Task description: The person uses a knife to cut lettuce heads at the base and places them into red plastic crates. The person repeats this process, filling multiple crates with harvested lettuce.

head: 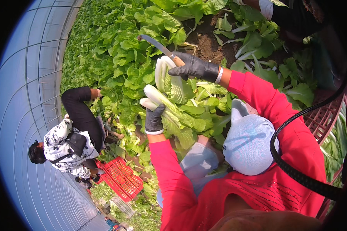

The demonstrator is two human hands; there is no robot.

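My left hand (154, 119), in a black glove, grips leafy Chinese cabbage (173, 111) low around its pale stalks, with the white bases pointing up and left. In my right hand (193, 67), also black-gloved, is a knife (158, 45) with a wooden handle; the blade points up and left, away from my body. A dark clump clings to the blade's tip. Another pale-stalked cabbage head (169, 79) stands upright right beside the left hand's bunch. My right fingers lie over its upper part; whether they grip it I cannot tell.
Dense leafy plants (115, 52) fill the ground ahead. Cut leaves (248, 43) lie on bare soil (204, 46). At left, a co-worker (72, 141) crouches by a red plastic crate (121, 179). Another person's sleeve (266, 10) shows top right. A reddish crate (324, 115) holds greens.
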